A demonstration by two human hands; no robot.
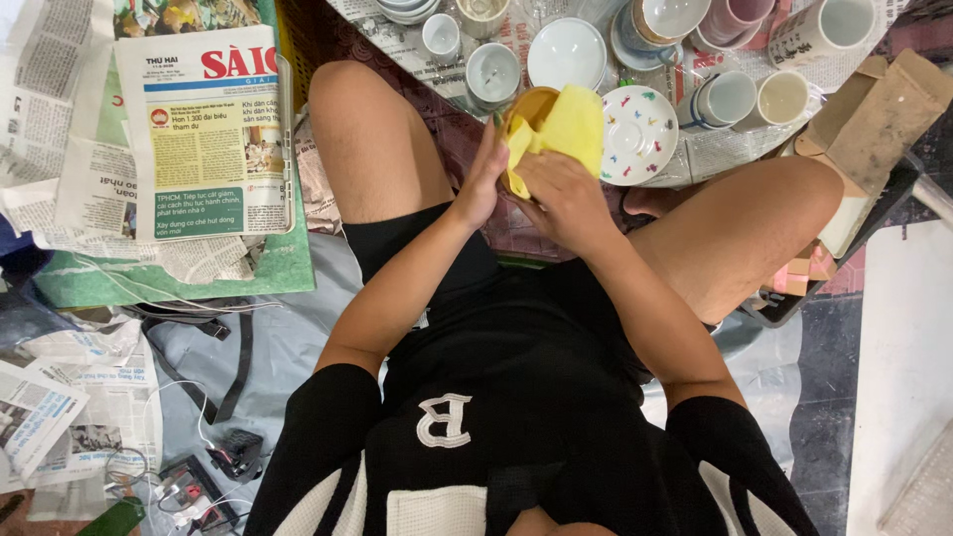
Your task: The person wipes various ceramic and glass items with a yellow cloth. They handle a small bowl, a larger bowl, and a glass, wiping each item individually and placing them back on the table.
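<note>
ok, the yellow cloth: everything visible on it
The cloth is plain bright yellow, soft and crumpled, with folds. It is bunched over and partly into an orange-brown cup, hiding most of it. The right hand presses it from below; the left hand steadies the cup's side, fingertips near the cloth's edge. Its far edge overlaps a white saucer with coloured specks. No stains or tears show.
</note>
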